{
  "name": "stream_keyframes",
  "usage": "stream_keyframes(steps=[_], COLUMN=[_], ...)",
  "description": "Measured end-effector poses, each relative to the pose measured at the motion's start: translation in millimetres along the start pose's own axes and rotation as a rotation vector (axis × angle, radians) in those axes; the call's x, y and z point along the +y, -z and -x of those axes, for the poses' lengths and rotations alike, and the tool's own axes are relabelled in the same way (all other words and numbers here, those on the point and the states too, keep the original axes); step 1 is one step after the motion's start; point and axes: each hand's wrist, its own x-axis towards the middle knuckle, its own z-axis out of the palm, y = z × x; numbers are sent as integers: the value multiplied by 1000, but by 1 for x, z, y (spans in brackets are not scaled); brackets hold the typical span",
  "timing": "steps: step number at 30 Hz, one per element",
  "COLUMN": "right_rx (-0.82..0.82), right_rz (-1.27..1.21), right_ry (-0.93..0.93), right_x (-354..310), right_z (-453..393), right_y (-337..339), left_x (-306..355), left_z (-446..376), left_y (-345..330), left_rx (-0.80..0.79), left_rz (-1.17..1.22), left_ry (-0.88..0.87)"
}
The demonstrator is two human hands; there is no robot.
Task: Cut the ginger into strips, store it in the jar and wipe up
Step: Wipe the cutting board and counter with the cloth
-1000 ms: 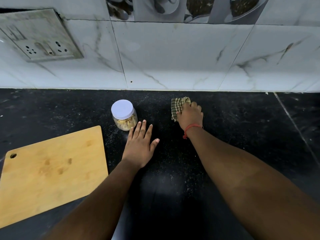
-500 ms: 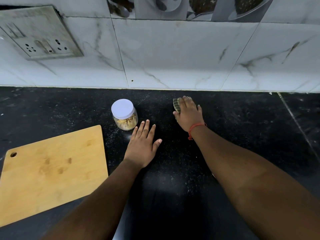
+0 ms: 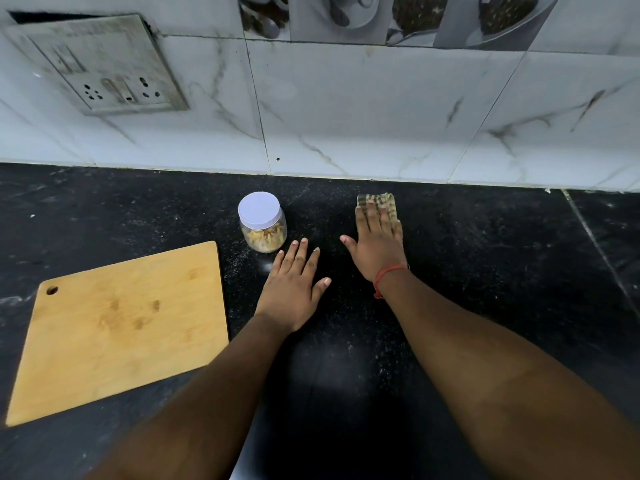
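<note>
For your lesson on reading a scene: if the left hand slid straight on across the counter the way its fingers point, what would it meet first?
Probably the jar. The left hand lies flat, fingers aimed up and slightly right, their tips just short of the jar's lower right side. It might only graze it or slip past toward the wall; the single view leaves that unclear.
</note>
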Motion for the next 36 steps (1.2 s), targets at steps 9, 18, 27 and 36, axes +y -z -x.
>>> stream_keyframes(steps=[9,18,27,36], right_rx=[8,-75,-207,-24], right_rz=[-58,-483,-902,-1034], right_ry=[130,81,-98,-229], right_x=[-63,-123,-139,-121], right_z=[27,20,7,-1], right_y=[-9,-10,-1,10], left_x=[-29,-85,-88,-59], left_z=[39,47,-7,-41], left_y=[1,21,55,58], left_rx=[-32,35,90,8], left_rz=[-56,106,953,1103], left_ry=[66,274,435,357])
